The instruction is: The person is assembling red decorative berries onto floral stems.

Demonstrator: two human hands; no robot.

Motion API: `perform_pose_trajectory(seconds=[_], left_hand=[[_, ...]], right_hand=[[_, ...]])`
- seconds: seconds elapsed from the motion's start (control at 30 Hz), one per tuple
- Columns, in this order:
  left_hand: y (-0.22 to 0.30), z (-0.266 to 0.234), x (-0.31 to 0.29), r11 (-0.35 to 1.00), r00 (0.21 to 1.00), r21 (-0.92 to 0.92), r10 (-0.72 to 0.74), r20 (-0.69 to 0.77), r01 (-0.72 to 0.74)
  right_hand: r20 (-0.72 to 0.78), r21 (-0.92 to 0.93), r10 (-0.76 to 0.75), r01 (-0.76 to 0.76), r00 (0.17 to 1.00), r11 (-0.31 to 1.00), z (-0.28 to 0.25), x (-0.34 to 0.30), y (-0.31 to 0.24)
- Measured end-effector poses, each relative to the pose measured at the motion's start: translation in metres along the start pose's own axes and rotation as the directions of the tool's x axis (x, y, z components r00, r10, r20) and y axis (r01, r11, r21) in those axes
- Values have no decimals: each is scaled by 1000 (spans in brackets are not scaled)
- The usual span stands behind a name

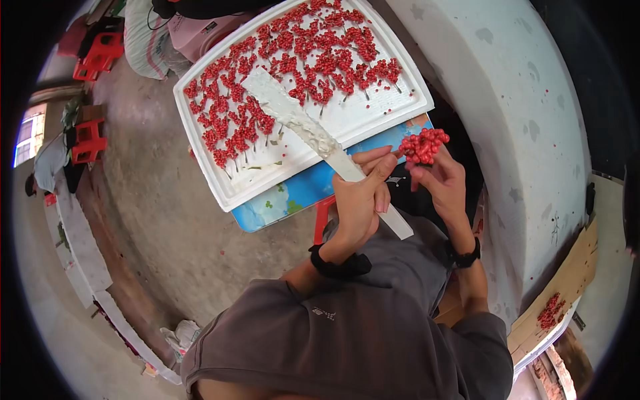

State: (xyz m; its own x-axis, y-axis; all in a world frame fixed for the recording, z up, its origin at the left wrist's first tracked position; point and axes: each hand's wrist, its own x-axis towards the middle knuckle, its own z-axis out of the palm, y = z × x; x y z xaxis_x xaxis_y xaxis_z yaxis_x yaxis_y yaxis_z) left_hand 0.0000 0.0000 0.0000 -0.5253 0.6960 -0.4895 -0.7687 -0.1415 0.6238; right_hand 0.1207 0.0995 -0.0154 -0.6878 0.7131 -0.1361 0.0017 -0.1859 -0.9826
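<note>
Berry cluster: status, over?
Left grip on smeared white strip. Right grip holds red berry cluster. Strip blocks view of part of white tray.

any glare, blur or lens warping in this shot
In the head view, the white patterned surface on the right bows and black rings the picture, fisheye-style; in the same view, the window at far left is nearly washed out, while the berry cluster in the right hand looks fairly sharp.

No readable wording, a small pale mark (323,313) on the grey shirt (373,337), a dark label (210,27) on the pink container (189,32), a white crown-like emblem (397,179) on black cloth (417,195), lettering too small
</note>
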Motion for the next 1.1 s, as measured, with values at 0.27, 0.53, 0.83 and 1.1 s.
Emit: perform_pose_trajectory(seconds=[0.27,0.53,0.83,1.1], left_hand=[[-1,8,-5,999,998,-45,-6,56,8],[11,1,-7,999,1000,-43,13,-18,-14],[73,-99,-35,947,928,146,311,-206,-285],[136,-206,-59,767,660,184,628,-412,-615]], right_hand=[[-63,205,-108,119,992,972,15,19,-6],[-16,240,-31,34,999,970,25,25,-9],[-44,-232,128,-135,991,963,50,58,0],[392,-333,401,-279,828,901,172,94,44]])
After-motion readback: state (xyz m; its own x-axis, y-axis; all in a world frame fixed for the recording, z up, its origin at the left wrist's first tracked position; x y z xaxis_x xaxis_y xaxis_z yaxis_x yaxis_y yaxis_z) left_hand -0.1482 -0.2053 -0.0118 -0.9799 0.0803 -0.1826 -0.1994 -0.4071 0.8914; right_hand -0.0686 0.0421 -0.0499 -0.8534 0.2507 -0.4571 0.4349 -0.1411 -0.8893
